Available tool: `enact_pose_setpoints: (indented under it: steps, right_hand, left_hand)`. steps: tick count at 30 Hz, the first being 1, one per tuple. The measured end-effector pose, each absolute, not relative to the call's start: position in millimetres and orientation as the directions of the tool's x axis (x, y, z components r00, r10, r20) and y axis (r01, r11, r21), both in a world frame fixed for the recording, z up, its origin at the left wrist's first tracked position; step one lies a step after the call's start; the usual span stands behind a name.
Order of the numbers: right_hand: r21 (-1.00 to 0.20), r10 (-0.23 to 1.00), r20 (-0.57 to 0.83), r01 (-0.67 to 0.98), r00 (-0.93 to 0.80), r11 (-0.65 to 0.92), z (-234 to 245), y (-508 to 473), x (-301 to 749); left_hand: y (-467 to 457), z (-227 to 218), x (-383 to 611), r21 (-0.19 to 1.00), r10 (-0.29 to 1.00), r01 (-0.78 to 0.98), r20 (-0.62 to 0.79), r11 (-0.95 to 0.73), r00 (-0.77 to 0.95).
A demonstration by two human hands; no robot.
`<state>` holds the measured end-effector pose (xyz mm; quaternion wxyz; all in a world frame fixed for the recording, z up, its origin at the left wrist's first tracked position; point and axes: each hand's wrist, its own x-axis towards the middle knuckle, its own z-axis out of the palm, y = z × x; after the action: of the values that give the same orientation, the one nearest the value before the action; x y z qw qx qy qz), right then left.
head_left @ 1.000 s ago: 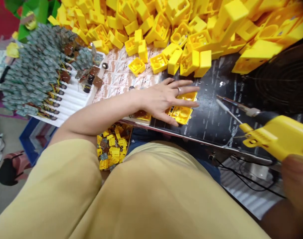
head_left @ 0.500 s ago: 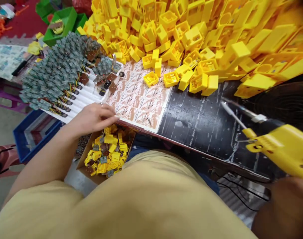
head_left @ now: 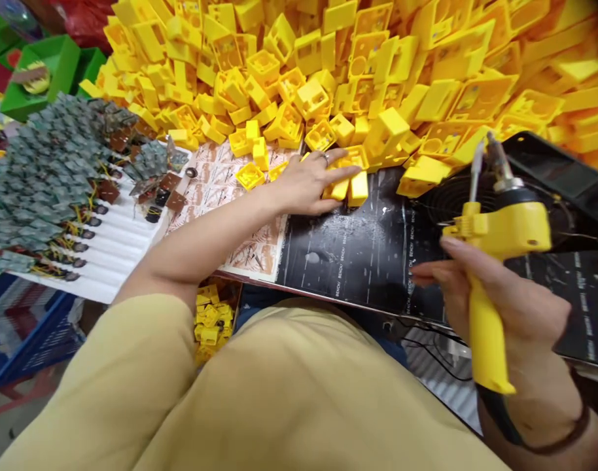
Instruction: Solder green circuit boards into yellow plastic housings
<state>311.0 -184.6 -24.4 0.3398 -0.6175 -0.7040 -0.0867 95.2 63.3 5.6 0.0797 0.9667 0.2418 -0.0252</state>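
Observation:
My left hand (head_left: 309,182) reaches across the table to the foot of a big heap of yellow plastic housings (head_left: 358,72). Its fingers lie over a few loose yellow housings (head_left: 351,186) at the edge of the black mat (head_left: 358,248), curled around them. My right hand (head_left: 500,307) grips the handle of a yellow pistol-shaped soldering gun (head_left: 490,261), held upright with its metal tip (head_left: 478,160) pointing up, above the right part of the mat.
A pile of grey-green circuit boards with wires (head_left: 44,176) lies on a white corrugated sheet (head_left: 117,242) at the left. A printed paper sheet (head_left: 250,248) covers the table's middle. A box of assembled yellow parts (head_left: 213,317) sits below the table edge. Green bins (head_left: 44,72) stand far left.
My left hand moved from the box edge at the near left up to the yellow housings by the heap. My right hand swung the soldering gun upright and inward over the mat.

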Motion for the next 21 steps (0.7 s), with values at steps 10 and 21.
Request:
enact_pose_setpoints:
  steps: [10, 21]
  right_hand:
    - [-0.221, 0.787, 0.577, 0.885, -0.219, 0.409, -31.6, -120.8, 262.4]
    - [-0.195, 0.845, 0.475, 0.908, -0.244, 0.372, -19.1, -152.0, 270.3]
  left_hand:
    - [-4.3, 13.0, 8.1, -0.009, 0.27, 0.274, 0.13, -0.962, 0.954]
    - [-20.7, 8.7, 33.3, 0.066, 0.202, 0.202, -0.015, -0.977, 0.979]
